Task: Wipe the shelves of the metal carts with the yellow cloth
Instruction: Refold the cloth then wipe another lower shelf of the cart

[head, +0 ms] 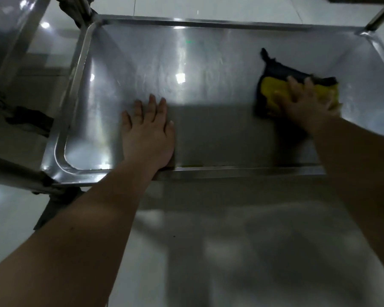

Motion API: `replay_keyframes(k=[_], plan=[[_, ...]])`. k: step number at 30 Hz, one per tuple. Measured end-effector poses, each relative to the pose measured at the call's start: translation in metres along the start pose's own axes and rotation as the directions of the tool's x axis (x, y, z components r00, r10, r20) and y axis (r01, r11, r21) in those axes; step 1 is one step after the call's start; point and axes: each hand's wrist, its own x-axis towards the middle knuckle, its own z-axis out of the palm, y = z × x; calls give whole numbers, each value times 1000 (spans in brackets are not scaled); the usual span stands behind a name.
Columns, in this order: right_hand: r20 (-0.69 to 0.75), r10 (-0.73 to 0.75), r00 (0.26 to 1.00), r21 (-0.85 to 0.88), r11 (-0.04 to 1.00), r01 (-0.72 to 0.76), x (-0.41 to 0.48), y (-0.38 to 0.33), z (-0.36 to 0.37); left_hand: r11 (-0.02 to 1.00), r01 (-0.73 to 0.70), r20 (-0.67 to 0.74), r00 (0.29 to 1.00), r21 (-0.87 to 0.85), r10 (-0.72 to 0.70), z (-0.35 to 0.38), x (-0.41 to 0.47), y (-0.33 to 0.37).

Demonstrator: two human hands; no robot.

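A shiny metal cart shelf [142, 63] with a raised rim fills the upper half of the view. On its right side lies the yellow cloth [273, 89], which has a dark backing that sticks out behind it. My right hand [306, 103] presses flat on the cloth with fingers spread over it and looks blurred. My left hand [148, 131] rests palm down on the bare shelf near the front rim, fingers apart and holding nothing.
A second metal cart [13, 41] stands at the far left, touching this one at the corner posts. A dark rag [29, 120] lies on its lower level. An upright post [381, 16] rises at the shelf's far right corner. Pale tiled floor [208, 251] lies below.
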Motion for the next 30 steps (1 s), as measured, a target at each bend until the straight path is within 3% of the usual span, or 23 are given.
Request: replay_keyframes(k=[2, 4, 7, 9, 12, 15, 20, 22, 24, 26, 30], plan=[[-14, 104, 994, 1, 995, -104, -4, 2, -3, 1000, 4, -19, 1000, 1, -3, 3, 0, 3], [-46, 117, 992, 16, 993, -117, -12, -37, 5, 1000, 14, -30, 999, 11, -14, 5, 0, 3], [-36, -127, 991, -35, 991, 126, -29, -124, 28, 1000, 11, -20, 1000, 17, -10, 5, 0, 3], [6, -323, 946, -107, 941, 322, -51, -172, 43, 1000, 25, -17, 1000, 8, -25, 4, -1, 0], [17, -439, 899, -160, 886, 435, -59, -178, 46, 999, 41, -11, 999, -6, -41, 2, -7, -4], [17, -389, 921, -128, 913, 388, -45, -119, 32, 999, 33, -14, 999, -12, -33, 1, -11, -4], [22, -71, 997, -56, 996, 72, -73, 23, 12, 999, 33, -10, 999, -37, -33, 0, -10, -2], [1, 55, 998, -73, 996, -55, -92, 43, 14, 999, 35, -1, 999, -41, -35, 0, -11, -3], [-7, 121, 993, -53, 991, -121, -104, 17, 22, 999, 35, 4, 999, -33, -35, -1, -11, -4], [-11, 55, 998, -69, 996, -56, -119, -37, 37, 998, 32, 26, 999, -58, -30, -2, -11, -6], [57, -261, 964, -125, 956, 266, -182, -149, 75, 992, 29, 87, 996, -126, -18, -14, -2, -17]])
